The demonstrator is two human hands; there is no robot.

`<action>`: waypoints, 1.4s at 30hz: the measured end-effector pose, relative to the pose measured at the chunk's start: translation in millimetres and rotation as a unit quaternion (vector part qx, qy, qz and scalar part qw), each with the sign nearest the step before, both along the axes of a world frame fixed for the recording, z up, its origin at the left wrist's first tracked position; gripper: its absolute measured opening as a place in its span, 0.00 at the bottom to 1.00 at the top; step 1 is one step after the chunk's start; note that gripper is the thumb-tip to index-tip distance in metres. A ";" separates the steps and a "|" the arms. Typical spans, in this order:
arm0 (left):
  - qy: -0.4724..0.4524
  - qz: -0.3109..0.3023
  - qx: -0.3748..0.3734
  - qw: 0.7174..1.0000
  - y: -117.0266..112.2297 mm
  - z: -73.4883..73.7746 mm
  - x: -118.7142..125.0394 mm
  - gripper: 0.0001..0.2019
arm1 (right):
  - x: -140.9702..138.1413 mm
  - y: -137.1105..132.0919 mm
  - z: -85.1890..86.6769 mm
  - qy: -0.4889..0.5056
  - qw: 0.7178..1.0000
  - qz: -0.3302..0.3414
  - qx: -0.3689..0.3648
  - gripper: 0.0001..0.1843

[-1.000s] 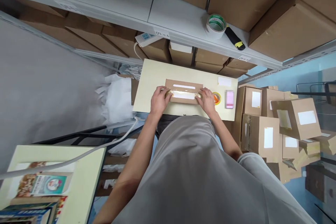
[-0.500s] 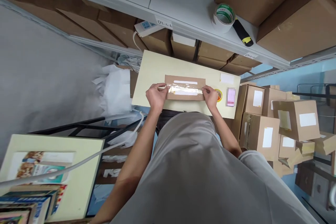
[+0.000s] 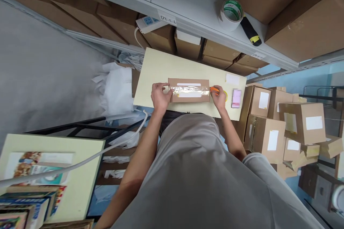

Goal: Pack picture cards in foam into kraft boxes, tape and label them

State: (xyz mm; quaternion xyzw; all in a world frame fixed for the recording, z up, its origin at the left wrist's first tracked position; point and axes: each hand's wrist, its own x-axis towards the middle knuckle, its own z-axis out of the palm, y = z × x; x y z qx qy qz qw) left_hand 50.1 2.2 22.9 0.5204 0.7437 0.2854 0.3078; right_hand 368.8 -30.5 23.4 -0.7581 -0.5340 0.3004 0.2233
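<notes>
"Where is the cardboard carton (image 3: 189, 91) placed?"
"Midway along the near edge of the tabletop (image 3: 158, 66), contents hidden, clear tape (image 3: 185, 88) laid across."
"And the fingers?"
"One end is touched by the left hand (image 3: 160, 97), grip cannot be told; an orange object (image 3: 214, 89) is pinched by the right hand (image 3: 219, 98)."

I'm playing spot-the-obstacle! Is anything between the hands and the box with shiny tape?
Nothing visible blocks the left hand: it is at the left end of the cardboard box. At the right end, a small orange object held by the right hand stands between.
</notes>
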 end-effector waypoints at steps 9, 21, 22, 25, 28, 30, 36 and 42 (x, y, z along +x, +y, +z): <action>0.011 -0.103 0.089 0.991 -0.8 25.3 21.7 0.12 | 11.4 -30.2 -49.6 -0.151 0.984 -0.019 -0.092 0.29; 0.016 -0.167 0.074 0.983 -6.6 20.1 26.8 0.14 | 22.4 -23.3 -58.8 -0.101 0.990 -0.078 -0.054 0.25; 0.015 -0.170 0.073 0.983 -6.8 18.2 26.6 0.14 | 27.3 -21.7 -51.4 -0.094 0.991 -0.080 -0.048 0.25; 0.011 -0.171 0.062 0.983 -7.3 10.9 26.4 0.15 | 43.0 -15.7 -19.1 -0.038 0.996 -0.082 -0.020 0.28; 0.004 -0.164 0.054 0.985 -7.7 2.6 27.0 0.15 | 52.1 -7.2 23.0 0.094 0.993 -0.064 0.035 0.30; 0.001 -0.159 0.058 0.986 -8.1 -1.9 27.7 0.15 | 50.0 0.5 50.5 0.172 0.983 -0.035 0.050 0.33; -0.011 -0.152 0.073 0.986 -12.5 -4.2 31.1 0.16 | 8.4 37.4 97.0 0.287 0.939 0.187 -0.039 0.39; -0.125 -0.092 0.077 0.985 -18.1 0.5 34.5 0.17 | -22.7 83.8 96.0 0.273 0.857 0.409 -0.155 0.37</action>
